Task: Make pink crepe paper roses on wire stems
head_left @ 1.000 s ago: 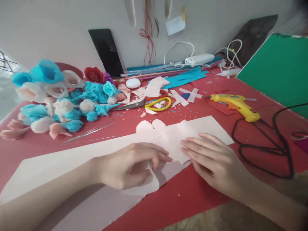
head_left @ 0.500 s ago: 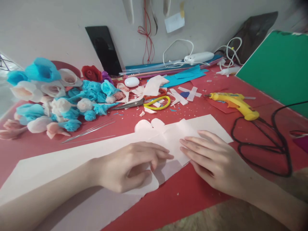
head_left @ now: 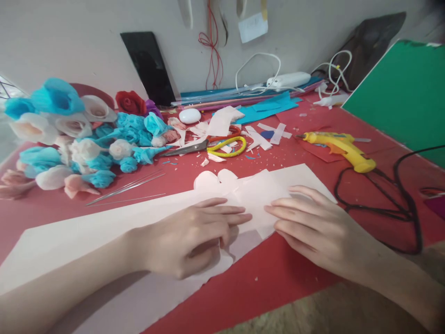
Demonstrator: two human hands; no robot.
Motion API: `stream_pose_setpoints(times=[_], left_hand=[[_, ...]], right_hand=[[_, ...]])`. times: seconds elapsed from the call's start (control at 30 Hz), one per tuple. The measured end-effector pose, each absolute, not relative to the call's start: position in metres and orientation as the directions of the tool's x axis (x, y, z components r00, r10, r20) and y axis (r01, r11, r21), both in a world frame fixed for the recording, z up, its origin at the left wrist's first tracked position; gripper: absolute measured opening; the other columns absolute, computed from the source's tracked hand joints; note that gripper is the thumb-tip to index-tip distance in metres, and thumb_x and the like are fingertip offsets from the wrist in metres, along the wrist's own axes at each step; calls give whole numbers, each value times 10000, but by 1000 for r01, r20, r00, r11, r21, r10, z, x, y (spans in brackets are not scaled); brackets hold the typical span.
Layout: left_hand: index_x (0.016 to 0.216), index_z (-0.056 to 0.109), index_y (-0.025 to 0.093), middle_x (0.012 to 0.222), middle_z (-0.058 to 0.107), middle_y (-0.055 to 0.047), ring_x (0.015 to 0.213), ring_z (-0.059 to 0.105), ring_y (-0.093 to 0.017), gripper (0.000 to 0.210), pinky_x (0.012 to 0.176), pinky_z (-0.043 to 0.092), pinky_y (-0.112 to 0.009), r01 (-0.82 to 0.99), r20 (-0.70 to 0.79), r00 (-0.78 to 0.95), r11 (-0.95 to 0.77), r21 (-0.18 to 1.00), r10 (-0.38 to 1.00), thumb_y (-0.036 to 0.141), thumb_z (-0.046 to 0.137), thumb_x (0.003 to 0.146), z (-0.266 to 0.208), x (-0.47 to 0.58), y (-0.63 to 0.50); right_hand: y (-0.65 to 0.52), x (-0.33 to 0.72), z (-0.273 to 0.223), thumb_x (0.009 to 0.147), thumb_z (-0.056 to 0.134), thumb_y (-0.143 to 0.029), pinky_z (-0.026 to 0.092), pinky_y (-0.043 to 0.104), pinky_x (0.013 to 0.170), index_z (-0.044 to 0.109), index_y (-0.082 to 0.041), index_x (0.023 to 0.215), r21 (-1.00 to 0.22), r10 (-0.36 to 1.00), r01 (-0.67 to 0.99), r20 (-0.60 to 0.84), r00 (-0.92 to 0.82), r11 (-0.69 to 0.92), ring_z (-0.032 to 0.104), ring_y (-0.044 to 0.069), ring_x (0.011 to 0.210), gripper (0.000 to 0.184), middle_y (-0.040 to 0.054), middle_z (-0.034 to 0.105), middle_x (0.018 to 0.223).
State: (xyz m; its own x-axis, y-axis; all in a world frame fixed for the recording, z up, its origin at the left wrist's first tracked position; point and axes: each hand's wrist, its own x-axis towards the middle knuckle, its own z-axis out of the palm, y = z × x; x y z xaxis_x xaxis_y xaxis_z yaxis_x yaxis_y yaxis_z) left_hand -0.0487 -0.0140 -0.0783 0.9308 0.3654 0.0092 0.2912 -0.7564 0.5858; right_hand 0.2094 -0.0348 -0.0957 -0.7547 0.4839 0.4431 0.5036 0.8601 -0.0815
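"Where does the thin sheet sit from the hands?"

"From my end I have the thin pale-pink sheet point(head_left: 262, 190) between them: two o'clock from the left hand point(head_left: 187, 232), ten o'clock from the right hand point(head_left: 316, 227). Neither is clearly nearer; both sets of fingertips reach over it."

"Its lie?"

"It's on top of the long white paper point(head_left: 86, 227), whose long axis runs from eight o'clock to two. One corner of the sheet points to six, by the red table surface point(head_left: 257, 297)."

"And the hands?"

"The right is flat, fingers long and side by side, palm down, gripping nothing that I can see. The left has its fingers stretched toward three o'clock with the thumb bent underneath, by a curved paper edge point(head_left: 224, 265). I can't tell from up here whether that thumb is pinching it."

"How does the sheet look?"

"Matt, slightly see-through, straight-cut along the sides, with a faint crease at about ten o'clock on it. Two rounded paper pieces point(head_left: 205, 180) stick out past the white paper at eleven o'clock. Beyond, I have the yellow-and-red-handled scissors point(head_left: 227, 147) near twelve and a yellow glue gun point(head_left: 347, 149) near two."
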Motion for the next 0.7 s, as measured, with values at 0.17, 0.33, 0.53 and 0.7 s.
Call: stream_pose_setpoints(times=[0.17, 0.33, 0.53, 0.7], left_hand=[[812, 497, 201, 1346, 475, -74, 1296, 351, -180, 149, 1098, 245, -395, 300, -11, 930, -741, 600, 368, 78, 447, 743, -78, -48, -13], [826, 501, 198, 1353, 466, -81, 1296, 352, -187, 169, 1095, 246, -400, 293, 0, 932, -751, 592, 364, 65, 441, 740, -78, -49, -14], [847, 517, 198, 1339, 483, -83, 1283, 373, -197, 193, 1088, 255, -403, 280, 29, 929, -751, 598, 370, 55, 452, 735, -78, -49, -14], [849, 526, 192, 1337, 484, -88, 1285, 370, -193, 193, 1090, 254, -396, 290, 17, 929, -754, 589, 370, 57, 452, 733, -78, -48, -15]], right_hand=[[-33, 208, -94, 864, 434, -57, 435, 408, 901, 624, -143, 787, -41, 465, 500, 439, -769, 865, 596, 155, 896, 222, 47, 675, 940], [-33, 209, -95, 850, 462, -56, 439, 424, 897, 623, -127, 778, -53, 466, 496, 442, -766, 866, 591, 170, 902, 189, 56, 671, 945], [-34, 209, -95, 857, 442, -62, 428, 422, 908, 622, -147, 784, -55, 478, 505, 428, -767, 861, 584, 164, 921, 212, 46, 669, 959], [-34, 210, -94, 855, 451, -66, 395, 428, 937, 621, -133, 800, -102, 483, 488, 415, -771, 867, 574, 165, 932, 191, 51, 661, 981]])
